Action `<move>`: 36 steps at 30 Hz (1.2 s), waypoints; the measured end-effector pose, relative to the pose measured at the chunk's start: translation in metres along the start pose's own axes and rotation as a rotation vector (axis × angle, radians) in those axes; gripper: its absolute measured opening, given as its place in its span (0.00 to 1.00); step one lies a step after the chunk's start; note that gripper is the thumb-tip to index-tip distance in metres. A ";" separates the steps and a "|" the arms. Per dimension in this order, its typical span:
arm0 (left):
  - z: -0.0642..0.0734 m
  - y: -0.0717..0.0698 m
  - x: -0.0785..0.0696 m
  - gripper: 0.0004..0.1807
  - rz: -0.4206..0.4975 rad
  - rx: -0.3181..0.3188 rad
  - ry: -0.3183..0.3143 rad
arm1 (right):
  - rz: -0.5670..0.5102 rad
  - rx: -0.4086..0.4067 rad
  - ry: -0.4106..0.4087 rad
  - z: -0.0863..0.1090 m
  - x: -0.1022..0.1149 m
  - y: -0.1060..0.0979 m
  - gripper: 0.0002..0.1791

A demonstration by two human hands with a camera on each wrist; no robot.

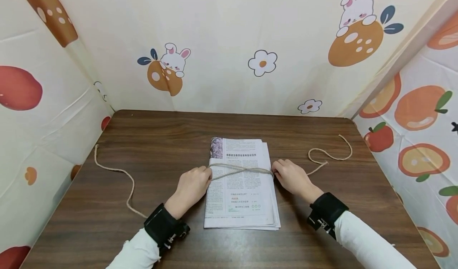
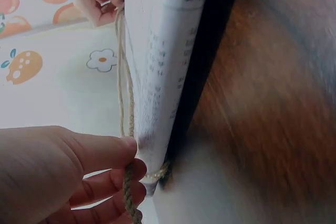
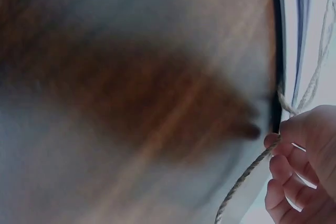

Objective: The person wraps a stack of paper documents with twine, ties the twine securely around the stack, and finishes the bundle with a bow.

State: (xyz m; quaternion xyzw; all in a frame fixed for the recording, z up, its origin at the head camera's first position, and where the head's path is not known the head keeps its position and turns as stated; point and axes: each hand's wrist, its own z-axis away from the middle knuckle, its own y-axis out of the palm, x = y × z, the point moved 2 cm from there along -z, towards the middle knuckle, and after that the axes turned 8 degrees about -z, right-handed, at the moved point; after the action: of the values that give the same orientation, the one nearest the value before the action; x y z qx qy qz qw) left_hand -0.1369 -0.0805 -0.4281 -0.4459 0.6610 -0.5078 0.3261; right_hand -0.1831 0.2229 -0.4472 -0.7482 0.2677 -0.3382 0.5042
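A folded stack of newspapers [image 1: 247, 201] lies on the wooden table, with a beige rope [image 1: 241, 168] crossing over its upper middle. Two strands of it meet near the centre of the top sheet. At the stack's left edge my left hand [image 1: 195, 183] pinches the rope between thumb and fingers, as the left wrist view shows. On the opposite edge my right hand [image 1: 291, 176] pinches the rope too. In the right wrist view a twisted rope end [image 3: 241, 179] hangs down from the right fingertips [image 3: 273, 139]. Some rope also passes round the stack's side.
One loose rope tail [image 1: 130, 185] snakes over the left of the wooden table [image 1: 161, 129]; another tail [image 1: 330, 156] curls at the right. Patterned cloth walls [image 1: 229, 30] stand behind the table and on both sides. Each wrist wears a black band [image 1: 327, 211].
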 end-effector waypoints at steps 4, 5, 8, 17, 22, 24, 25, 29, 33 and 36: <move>0.003 -0.002 0.005 0.05 0.008 0.000 -0.016 | -0.006 -0.020 -0.001 -0.003 -0.002 -0.007 0.08; 0.003 -0.003 0.006 0.05 0.008 -0.001 -0.018 | -0.005 -0.026 -0.005 -0.004 -0.002 -0.009 0.08; 0.005 -0.004 0.009 0.03 0.015 -0.004 -0.021 | -0.001 -0.031 -0.024 -0.008 -0.003 -0.014 0.06; 0.011 -0.006 0.010 0.05 0.029 -0.007 -0.005 | -0.014 0.006 -0.029 -0.028 0.002 -0.022 0.05; 0.014 -0.006 0.009 0.07 0.027 -0.019 0.008 | -0.049 0.026 -0.062 -0.039 0.004 -0.021 0.04; 0.015 -0.007 0.009 0.07 0.025 -0.024 0.013 | -0.060 0.044 -0.076 -0.042 0.004 -0.021 0.05; 0.016 -0.007 0.009 0.07 0.025 -0.023 0.016 | -0.064 0.055 -0.080 -0.044 0.004 -0.021 0.05; 0.018 -0.006 0.009 0.07 0.024 -0.018 0.025 | -0.045 0.074 -0.090 -0.050 0.003 -0.023 0.05; 0.020 -0.008 0.007 0.09 0.022 -0.027 0.044 | 0.008 0.052 -0.088 -0.056 0.002 -0.024 0.04; 0.023 -0.009 0.004 0.08 0.016 -0.040 0.068 | 0.044 0.027 -0.087 -0.061 0.001 -0.025 0.04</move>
State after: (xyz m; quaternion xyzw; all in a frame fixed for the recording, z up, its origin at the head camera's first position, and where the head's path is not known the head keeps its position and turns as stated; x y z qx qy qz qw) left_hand -0.1152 -0.0936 -0.4257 -0.4295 0.6854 -0.5065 0.2987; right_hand -0.2279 0.1957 -0.4077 -0.7493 0.2573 -0.2979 0.5325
